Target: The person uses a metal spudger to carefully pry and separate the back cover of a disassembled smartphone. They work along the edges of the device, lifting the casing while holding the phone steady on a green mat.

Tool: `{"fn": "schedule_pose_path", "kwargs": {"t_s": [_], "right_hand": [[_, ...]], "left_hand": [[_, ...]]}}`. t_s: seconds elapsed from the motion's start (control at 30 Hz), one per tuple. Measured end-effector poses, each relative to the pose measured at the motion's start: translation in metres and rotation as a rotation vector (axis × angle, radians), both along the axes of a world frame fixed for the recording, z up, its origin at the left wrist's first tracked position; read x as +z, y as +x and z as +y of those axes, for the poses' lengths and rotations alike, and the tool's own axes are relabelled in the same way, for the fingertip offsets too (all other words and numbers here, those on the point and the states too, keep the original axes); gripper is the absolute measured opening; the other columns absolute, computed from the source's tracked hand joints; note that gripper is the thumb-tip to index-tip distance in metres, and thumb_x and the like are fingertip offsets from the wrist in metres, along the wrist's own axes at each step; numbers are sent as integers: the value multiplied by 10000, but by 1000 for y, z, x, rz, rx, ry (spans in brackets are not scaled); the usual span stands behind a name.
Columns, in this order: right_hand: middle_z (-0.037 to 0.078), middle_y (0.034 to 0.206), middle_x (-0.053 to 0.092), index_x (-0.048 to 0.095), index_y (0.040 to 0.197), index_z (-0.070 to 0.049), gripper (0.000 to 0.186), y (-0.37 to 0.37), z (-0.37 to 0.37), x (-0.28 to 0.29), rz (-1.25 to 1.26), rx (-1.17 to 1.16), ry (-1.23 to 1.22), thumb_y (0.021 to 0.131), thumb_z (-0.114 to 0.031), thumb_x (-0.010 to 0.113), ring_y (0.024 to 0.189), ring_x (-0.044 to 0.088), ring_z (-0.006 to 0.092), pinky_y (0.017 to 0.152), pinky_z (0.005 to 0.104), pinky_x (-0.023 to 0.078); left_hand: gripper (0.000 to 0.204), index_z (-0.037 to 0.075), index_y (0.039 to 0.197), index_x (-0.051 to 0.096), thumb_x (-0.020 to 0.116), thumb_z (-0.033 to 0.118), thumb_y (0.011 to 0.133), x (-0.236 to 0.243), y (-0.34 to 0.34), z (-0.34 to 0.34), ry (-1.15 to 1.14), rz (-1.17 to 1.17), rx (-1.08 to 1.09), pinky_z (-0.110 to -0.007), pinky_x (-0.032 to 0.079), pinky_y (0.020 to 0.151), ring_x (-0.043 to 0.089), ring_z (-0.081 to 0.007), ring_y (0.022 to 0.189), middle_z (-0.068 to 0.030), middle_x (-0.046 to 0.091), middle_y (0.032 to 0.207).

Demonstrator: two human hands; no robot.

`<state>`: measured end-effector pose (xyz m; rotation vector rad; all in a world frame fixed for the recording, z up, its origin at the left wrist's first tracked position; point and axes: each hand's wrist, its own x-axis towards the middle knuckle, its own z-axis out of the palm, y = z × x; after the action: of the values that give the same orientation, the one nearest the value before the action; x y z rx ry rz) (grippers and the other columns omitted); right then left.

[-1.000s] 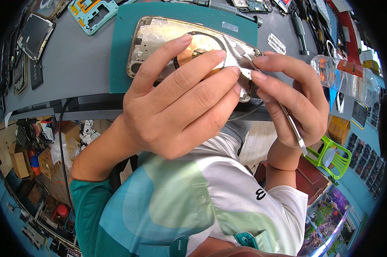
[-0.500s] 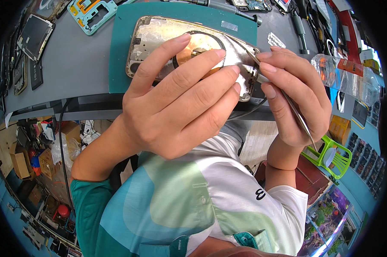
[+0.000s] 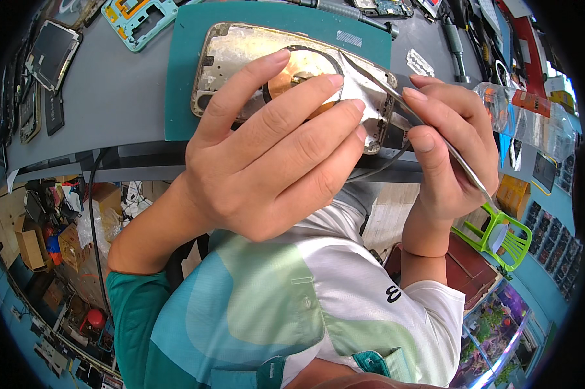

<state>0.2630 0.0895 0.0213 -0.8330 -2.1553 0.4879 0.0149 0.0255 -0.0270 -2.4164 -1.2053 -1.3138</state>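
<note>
A phone body (image 3: 240, 45) with a worn silvery surface and a copper-coloured round coil lies across a dark green mat (image 3: 182, 78). My left hand (image 3: 273, 142) holds it from the near side, fingers spread over the coil and the silver sheet; its thumb is hidden. In my right hand (image 3: 454, 142) is a slim metal pry tool (image 3: 386, 86), pinched between thumb and fingers. Its pointed tip rests on or just above the silver sheet near the phone's far edge; contact is hard to judge. The other end sticks out below my palm.
A razor blade (image 3: 420, 63) and a screwdriver (image 3: 456, 48) lie right of the mat. Far left are a light blue phone frame (image 3: 133, 23) and a dark screen (image 3: 54, 55). A clear plastic bottle (image 3: 526, 120) lies at the right. A grey cable (image 3: 386, 164) passes by the bench edge.
The pry tool's tip has moved left and farther away along the phone's far edge. My right fingers have shifted on its shaft. My left hand stays nearly still.
</note>
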Motion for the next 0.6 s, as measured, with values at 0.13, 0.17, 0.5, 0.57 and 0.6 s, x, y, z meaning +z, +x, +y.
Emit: {"fn": "schedule_pose_path", "kwargs": {"t_s": [0.13,0.17,0.5,0.57,0.6], "right_hand": [[193,1004,765,860,1182,84,470,-2,0,-2,-41,0,78,983,-341,842,975,741,315,1028,594,642],[194,1007,767,861,1182,84,477,-2,0,-2,-44,-5,83,985,-350,840,979,743,314,1032,595,641],[196,992,778,869,1157,81,452,-6,-7,-3,-56,-97,59,1062,-349,766,972,743,301,1062,595,625],[193,989,777,869,1140,86,448,-7,-7,-5,-30,-119,36,1081,-340,746,966,740,295,1073,582,617],[191,987,776,869,1132,89,448,-7,-7,-5,-14,-129,9,1091,-337,735,960,737,290,1079,573,613]], "left_hand": [[296,124,1130,824,766,57,847,0,0,0,2,-2,3,-542,555,1180,801,-272,1220,-42,850,1245],[292,124,1128,824,766,57,850,0,0,0,2,-3,3,-542,555,1179,801,-273,1220,-43,849,1246],[283,132,1126,822,776,51,858,0,0,0,-5,-1,4,-538,543,1188,803,-268,1217,-36,850,1248],[288,135,1129,822,781,52,856,0,-1,0,-2,6,6,-535,539,1192,803,-266,1216,-32,851,1249],[289,136,1130,822,784,52,856,0,-1,0,-3,7,6,-534,537,1194,803,-266,1216,-31,851,1249]]}}
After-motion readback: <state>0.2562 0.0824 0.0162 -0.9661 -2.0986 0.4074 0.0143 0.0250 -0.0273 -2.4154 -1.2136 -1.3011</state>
